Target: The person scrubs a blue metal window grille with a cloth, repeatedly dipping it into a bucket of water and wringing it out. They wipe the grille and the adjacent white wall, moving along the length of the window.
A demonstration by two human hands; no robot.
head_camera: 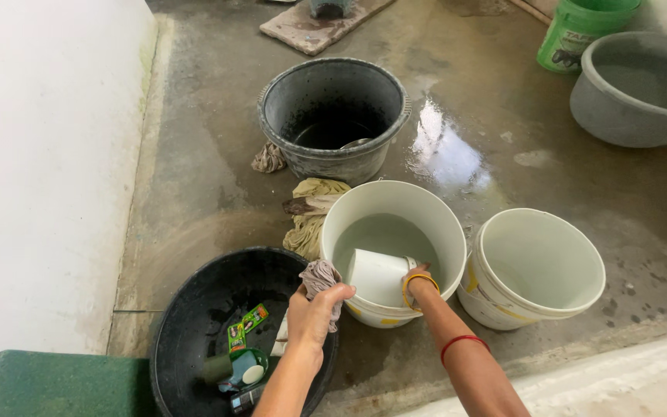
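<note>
Holding a small white container [380, 276] down inside the white bucket [349, 212] w/ my right hand [418, 284], which is dipped over the near rim; the fingers are mostly hidden behind the container and the wrist, so can't tell how far they're curled, but the hand is pressed against the container's right end. The container lies tilted on its side in the cloudy water, long axis running roughly left-right, its far end toward my left side. A yellow bangle sits at that wrist, a red one further up the forearm.

My left hand [314, 313] is closed in a fist round a greyish rag [322, 276], bunched up and sticking out above the knuckles. That hand hovers at the gap between the black basin [179, 324] and the white bucket, just left of the container and a bit nearer me. So rag and container are close: the container is to the right and slightly ahead of the rag hand, w/ the bucket rim between them. Right hand is the nearer one, already on it.

In the black basin: a green sachet [247, 324], a green cup-like thing and a few bits I can't make out. A 2nd white bucket [580, 305] stands just right of the first, sides about touching. A dark grey tub [333, 158] is ahead, w/ crumpled cloths [310, 212] between it and my bucket. Floor is wet concrete.
</note>
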